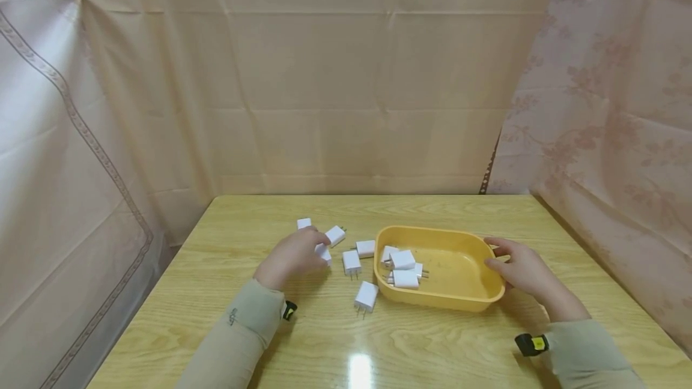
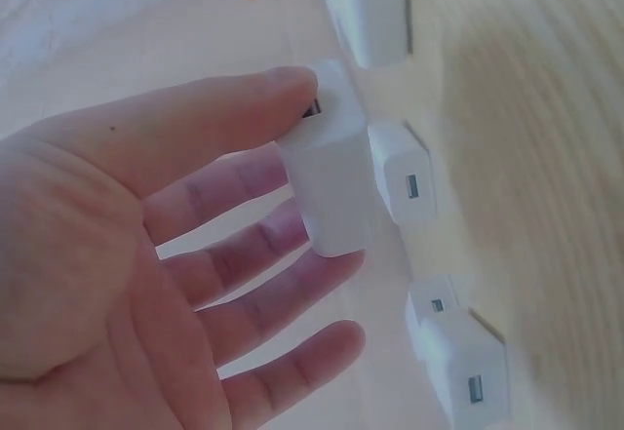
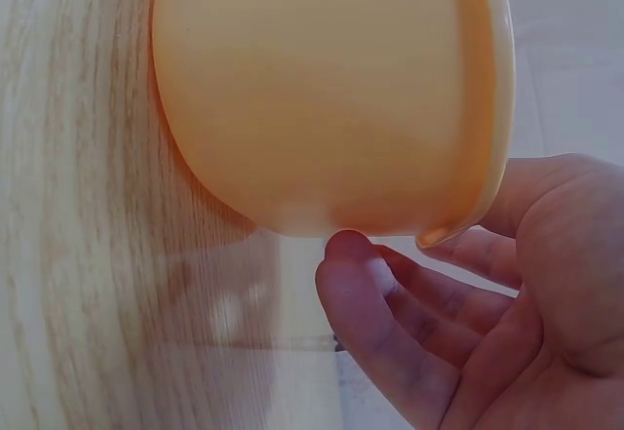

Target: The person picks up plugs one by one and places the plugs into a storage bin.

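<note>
My left hand (image 1: pixel 294 255) pinches a white USB charger plug (image 2: pixel 336 181) between thumb and fingers, just above the table. In the left wrist view its USB port is partly covered by my thumb. Around that hand lie more white chargers (image 1: pixel 351 263), some with prongs showing. At the right, my right hand (image 1: pixel 524 266) grips the end of a yellow plastic basin (image 1: pixel 440 302), thumb over the rim and fingers against the outer wall. Several white chargers (image 1: pixel 402 260) are heaped in the basin's left end.
The wooden table (image 1: pixel 303 353) carries everything. One charger (image 1: pixel 366 296) lies close to the basin's front left corner, and another (image 1: pixel 304 222) sits farthest back. Beige cloth (image 1: pixel 346 107) hangs behind the table and at both sides.
</note>
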Tool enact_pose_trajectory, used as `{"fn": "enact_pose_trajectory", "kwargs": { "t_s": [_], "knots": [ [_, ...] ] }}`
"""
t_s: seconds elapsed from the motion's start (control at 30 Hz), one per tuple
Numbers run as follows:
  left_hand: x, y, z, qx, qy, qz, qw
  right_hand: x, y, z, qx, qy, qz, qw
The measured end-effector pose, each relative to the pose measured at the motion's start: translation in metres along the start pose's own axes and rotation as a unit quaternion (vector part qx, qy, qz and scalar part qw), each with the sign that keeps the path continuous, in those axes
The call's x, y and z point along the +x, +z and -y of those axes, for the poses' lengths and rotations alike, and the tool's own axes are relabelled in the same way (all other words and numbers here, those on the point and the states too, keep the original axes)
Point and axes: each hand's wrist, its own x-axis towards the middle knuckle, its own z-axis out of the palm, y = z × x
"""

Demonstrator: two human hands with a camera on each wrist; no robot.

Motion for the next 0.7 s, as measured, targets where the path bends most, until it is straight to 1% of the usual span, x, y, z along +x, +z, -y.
{"fn": "enact_pose_trajectory", "kwargs": {
  "t_s": [0.3, 0.5, 0.7],
  "knots": [
    [0.004, -0.003, -0.006, 0.010, 0.025, -0.006, 0.9996, 0.002, -0.002, 0.002, -0.005, 0.006, 0.005, 1.0000],
    [0.006, -0.007, -0.014, 0.014, 0.043, -0.015, 0.9989, 0.004, -0.002, 0.002, -0.016, -0.005, 0.002, 0.9999],
    [0.010, -0.010, -0.023, 0.014, 0.040, -0.007, 0.9991, 0.006, -0.002, 0.003, -0.015, -0.013, 0.004, 0.9998]
  ]
}}
